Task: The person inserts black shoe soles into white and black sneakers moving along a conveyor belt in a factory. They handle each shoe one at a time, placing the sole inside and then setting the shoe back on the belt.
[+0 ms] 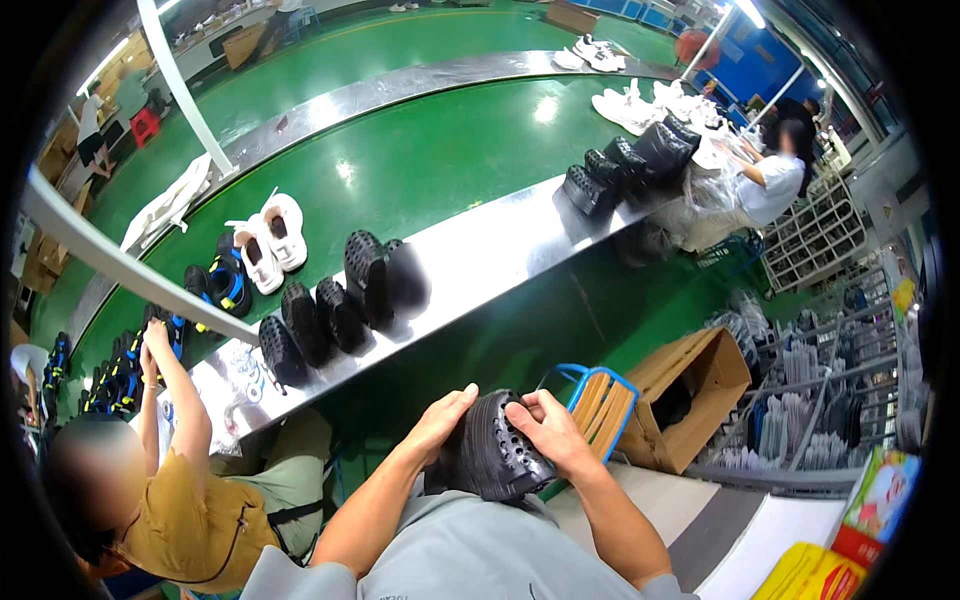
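While both forearms angle inward, the left hand (437, 420) and right hand (551, 428) clasp a black, perforated rubbery clog (495, 452), fingers curled around it.

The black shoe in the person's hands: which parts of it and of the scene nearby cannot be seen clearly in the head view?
- Black shoe: its underside and inside are hidden; the left hand and right hand cover its ends.
- Cardboard box: its contents lie in shadow.
- Yellow package: cut off by the lower edge.
- White shoes on the far belt: too small for detail.
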Demonstrator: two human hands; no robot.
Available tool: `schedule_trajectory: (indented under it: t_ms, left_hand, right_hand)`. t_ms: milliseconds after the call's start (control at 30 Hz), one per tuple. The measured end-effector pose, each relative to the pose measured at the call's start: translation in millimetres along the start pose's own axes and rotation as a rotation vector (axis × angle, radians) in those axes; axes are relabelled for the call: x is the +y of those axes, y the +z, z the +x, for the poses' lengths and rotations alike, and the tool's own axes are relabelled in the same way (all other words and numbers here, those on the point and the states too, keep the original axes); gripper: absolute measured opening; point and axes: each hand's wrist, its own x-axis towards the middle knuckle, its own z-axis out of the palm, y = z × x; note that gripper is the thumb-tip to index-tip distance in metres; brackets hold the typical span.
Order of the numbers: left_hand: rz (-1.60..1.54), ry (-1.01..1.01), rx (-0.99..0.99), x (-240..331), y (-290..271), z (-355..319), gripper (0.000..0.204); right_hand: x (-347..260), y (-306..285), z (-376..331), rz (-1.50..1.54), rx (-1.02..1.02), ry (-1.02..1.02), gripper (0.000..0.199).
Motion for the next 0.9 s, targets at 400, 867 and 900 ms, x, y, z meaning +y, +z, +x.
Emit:
schedule_trajectory:
  t_ms: [400, 867, 900]
  left_hand:
    - [-0.073, 0.111, 0.164, 147, 28, 179, 0.057]
    - [0.097, 0.539, -0.366, 550, 243, 354, 0.036]
    - [0.174, 0.542, -0.364, 576, 262, 379, 0.036]
  right_hand:
    - [-83, -95, 77, 0.415, 0.236, -0.279, 0.094]
    - [-315, -392, 170, 0.088, 0.591, -1.014, 0.089]
    - [-333, -423, 178, 0.07, 0.614, -0.989, 0.087]
